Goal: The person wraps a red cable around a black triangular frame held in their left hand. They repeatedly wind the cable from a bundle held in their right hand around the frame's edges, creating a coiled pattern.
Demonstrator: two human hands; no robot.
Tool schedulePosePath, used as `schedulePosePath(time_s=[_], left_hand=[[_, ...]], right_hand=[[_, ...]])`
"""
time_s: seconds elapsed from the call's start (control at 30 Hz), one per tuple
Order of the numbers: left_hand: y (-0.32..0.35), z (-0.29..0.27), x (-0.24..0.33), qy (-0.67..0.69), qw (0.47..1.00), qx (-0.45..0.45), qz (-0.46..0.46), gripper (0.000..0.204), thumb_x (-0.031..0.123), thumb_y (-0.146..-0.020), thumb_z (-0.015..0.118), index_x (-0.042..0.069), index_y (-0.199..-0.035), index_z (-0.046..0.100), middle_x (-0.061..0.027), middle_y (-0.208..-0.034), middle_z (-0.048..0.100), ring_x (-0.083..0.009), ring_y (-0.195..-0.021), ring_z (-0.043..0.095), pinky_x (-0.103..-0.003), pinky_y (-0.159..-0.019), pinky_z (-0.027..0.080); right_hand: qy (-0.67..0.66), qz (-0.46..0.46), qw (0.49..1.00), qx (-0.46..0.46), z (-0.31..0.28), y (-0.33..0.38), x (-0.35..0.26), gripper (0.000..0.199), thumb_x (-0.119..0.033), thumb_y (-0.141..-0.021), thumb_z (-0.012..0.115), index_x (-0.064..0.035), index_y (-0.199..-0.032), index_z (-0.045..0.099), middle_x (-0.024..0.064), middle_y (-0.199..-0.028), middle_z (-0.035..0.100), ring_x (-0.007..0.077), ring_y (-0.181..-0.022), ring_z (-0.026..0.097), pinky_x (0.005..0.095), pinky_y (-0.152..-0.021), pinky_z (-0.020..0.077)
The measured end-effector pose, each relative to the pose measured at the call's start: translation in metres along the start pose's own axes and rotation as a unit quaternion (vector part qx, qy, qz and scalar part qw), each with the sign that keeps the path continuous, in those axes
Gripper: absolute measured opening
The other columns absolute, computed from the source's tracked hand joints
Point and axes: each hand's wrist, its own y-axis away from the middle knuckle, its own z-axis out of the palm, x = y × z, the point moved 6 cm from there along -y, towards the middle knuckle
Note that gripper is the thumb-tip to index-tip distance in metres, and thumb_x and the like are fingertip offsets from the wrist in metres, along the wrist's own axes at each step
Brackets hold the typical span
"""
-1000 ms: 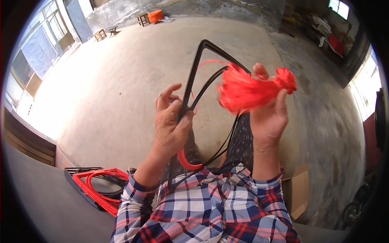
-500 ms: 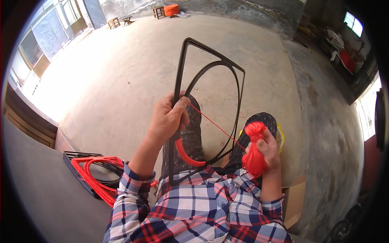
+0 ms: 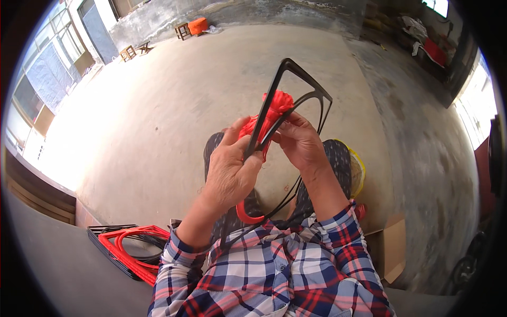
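Note:
My left hand [image 3: 227, 171] is closed around the long side of a black frame [image 3: 311, 81], an angular outline with a curved loop inside it. A bundle of red cord [image 3: 282, 99] is up against that side, partly behind the bar and partly covered by my fingers. My right hand [image 3: 303, 142] has its fingers closed at the bundle's lower right, close to the left hand; the fingertips are partly hidden by the frame. Lower on the loop, a red-covered stretch [image 3: 244, 212] curves above my lap.
More red and black frames [image 3: 127, 248] lie on the grey surface at my left. An open cardboard box [image 3: 393, 248] stands at my right, and a yellow-rimmed thing [image 3: 360, 169] sits beside my right knee. Small stools [image 3: 182, 30] and an orange object [image 3: 198, 25] are by the far wall.
My right hand has brought the red cord bundle up and left, from beside my right knee to the frame's long side. The frame has tilted to the right; my left hand still grips it.

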Motion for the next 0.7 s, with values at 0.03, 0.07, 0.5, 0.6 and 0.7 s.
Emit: schedulePosePath(time_s=[0.03,0.07,0.5,0.6,0.7], left_hand=[[-0.001,0.003,-0.001,0.034,0.999,0.001,-0.009,0.019,0.009,-0.084,0.056,-0.006,-0.09,0.066,-0.0214,-0.131,0.057,-0.0296,-0.115,0.059,-0.038,-0.098,0.044],[0.001,0.003,0.003,0.037,0.999,-0.011,-0.012,0.02,0.008,-0.084,0.055,-0.006,-0.092,0.066,-0.0191,-0.134,0.056,-0.0297,-0.118,0.057,-0.038,-0.101,0.042],[0.003,0.006,0.009,-0.023,0.993,0.044,0.107,0.02,-0.002,-0.077,0.06,-0.005,-0.095,0.067,-0.0184,-0.145,0.047,-0.0337,-0.126,0.051,-0.042,-0.1,0.044],[0.004,0.0,0.004,-0.007,0.992,0.087,0.092,0.014,-0.004,-0.074,0.06,-0.006,-0.087,0.065,-0.0156,-0.151,0.042,-0.0267,-0.106,0.05,-0.04,-0.093,0.045],[0.002,-0.008,-0.011,0.019,0.994,0.097,0.055,0.009,-0.002,-0.076,0.058,-0.008,-0.082,0.061,-0.0164,-0.148,0.042,-0.0223,-0.096,0.052,-0.036,-0.086,0.047]], right_hand=[[-0.016,-0.004,1.0,-0.007,0.001,0.003,-0.002,0.028,-0.007,-0.092,0.067,-0.002,-0.119,0.066,0.007,-0.111,0.07,0.0166,-0.105,0.064,0.0348,-0.095,0.0484],[-0.032,-0.007,0.999,-0.016,0.0,0.008,-0.003,0.029,-0.006,-0.092,0.066,-0.0024,-0.121,0.065,0.007,-0.114,0.07,0.0171,-0.107,0.064,0.0353,-0.096,0.0486],[0.371,-0.252,0.89,0.088,0.031,0.025,-0.048,0.044,-0.025,-0.092,0.073,-0.0029,-0.127,0.058,0.0097,-0.132,0.057,0.0222,-0.13,0.046,0.0368,-0.111,0.0324],[0.192,-0.279,0.936,0.093,0.015,0.027,-0.059,0.035,-0.025,-0.098,0.065,-0.0071,-0.127,0.061,0.0101,-0.135,0.058,0.0209,-0.126,0.052,0.04,-0.112,0.0348],[0.074,-0.321,0.943,0.056,0.004,0.042,-0.085,0.038,-0.036,-0.102,0.056,-0.0082,-0.127,0.06,0.0148,-0.137,0.059,0.0223,-0.13,0.051,0.0463,-0.111,0.0375]])
